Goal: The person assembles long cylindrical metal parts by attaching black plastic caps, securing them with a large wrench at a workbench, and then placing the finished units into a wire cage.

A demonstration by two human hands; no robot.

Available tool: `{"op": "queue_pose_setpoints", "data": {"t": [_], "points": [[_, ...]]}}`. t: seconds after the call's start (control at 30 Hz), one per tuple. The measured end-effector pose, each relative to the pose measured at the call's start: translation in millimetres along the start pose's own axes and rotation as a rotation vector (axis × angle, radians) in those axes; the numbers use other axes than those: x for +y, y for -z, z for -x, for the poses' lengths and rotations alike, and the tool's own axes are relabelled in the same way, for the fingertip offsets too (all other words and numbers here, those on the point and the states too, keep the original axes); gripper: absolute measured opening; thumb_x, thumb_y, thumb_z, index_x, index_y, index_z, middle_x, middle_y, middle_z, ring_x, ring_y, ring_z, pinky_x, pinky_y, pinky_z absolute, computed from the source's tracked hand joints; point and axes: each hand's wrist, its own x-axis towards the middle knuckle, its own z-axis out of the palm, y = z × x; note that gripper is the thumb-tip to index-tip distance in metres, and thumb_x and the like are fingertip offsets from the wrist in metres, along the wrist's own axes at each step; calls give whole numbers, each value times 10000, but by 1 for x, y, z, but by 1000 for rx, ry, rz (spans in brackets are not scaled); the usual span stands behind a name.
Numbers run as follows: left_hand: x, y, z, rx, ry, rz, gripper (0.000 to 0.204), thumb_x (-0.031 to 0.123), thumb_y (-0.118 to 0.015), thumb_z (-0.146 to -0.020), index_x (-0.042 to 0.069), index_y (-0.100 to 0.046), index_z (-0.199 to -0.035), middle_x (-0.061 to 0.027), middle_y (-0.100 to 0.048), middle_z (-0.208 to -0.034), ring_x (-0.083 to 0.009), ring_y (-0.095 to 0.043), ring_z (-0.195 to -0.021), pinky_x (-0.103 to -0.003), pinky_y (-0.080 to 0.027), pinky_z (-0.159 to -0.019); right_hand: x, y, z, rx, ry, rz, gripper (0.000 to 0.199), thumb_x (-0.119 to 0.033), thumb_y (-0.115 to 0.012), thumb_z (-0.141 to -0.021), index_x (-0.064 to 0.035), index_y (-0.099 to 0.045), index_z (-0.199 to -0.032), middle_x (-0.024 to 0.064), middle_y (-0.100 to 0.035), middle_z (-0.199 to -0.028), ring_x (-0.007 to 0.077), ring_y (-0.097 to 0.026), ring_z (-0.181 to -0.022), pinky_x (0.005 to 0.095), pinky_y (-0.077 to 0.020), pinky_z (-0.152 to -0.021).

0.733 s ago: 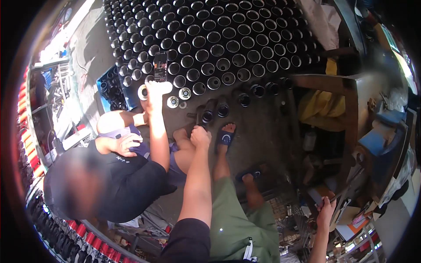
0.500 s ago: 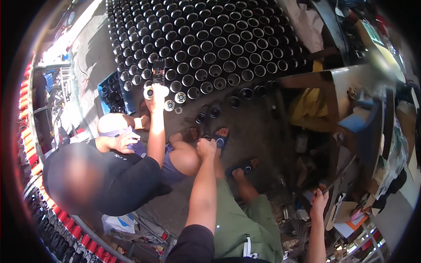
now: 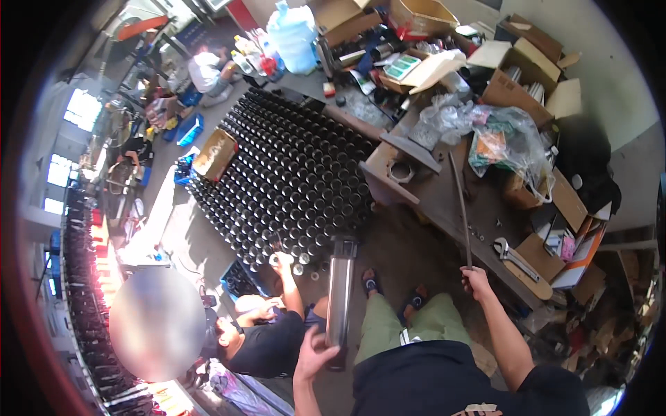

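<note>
My left hand is closed against the lower part of a shiny metal tube with a dark collar at its far end. Some of its fingers are hidden behind the tube. On the right, my right hand grips the near end of a long, thin metal bar. The bar's far part lies over the workbench. Beyond its far end stands a metal fixture with a many-sided hole. An adjustable wrench lies on the bench, right of the bar.
Many dark tubes stand in tight rows on the floor, with a cardboard box on them. A co-worker crouches at my left, a hand by the nearest row. Plastic bags and open cartons crowd the bench.
My left hand has brought the tube up from low near my feet, closer to me. My right hand has raised the bar over the bench. The view has swung toward the bench.
</note>
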Motion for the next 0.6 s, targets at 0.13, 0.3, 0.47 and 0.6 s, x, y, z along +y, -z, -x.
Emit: {"op": "queue_pose_setpoints", "data": {"t": [0.13,0.3,0.47,0.6], "points": [[171,-81,-68,-241,-524,-57,600,60,-901,-686,1,-599,-1201,-88,-695,-1009,-158,-672,-890,-301,-562,-759,-1,3,-7,241,248,138,328,-346,-707,-921,-31,-681,-837,23,-589,-652,142,-547,-570,347,-425,-535],[284,-161,-107,-464,-1112,132,820,223,-924,-669,-4,-503,-1335,-92,-693,-1015,-177,-637,-958,-335,-498,-909,5,2,58,474,312,284,523,-485,-714,-884,11,-651,-734,192,-613,-641,274,-592,-584,444,-461,-624],[365,-223,-201,-348,-1127,333,482,89,-867,-765,19,-618,-1172,-40,-680,-997,-139,-641,-931,-304,-509,-874,54,-9,141,635,441,333,564,-468,-699,-909,19,-572,-655,199,-504,-555,304,-513,-479,440,-400,-522],[399,-248,-273,-353,-909,353,323,64,-884,-746,55,-661,-980,24,-641,-841,-124,-634,-786,-284,-502,-756,60,-46,188,709,464,272,532,-398,-710,-923,26,-534,-655,176,-454,-537,224,-435,-469,414,-370,-500]]}}
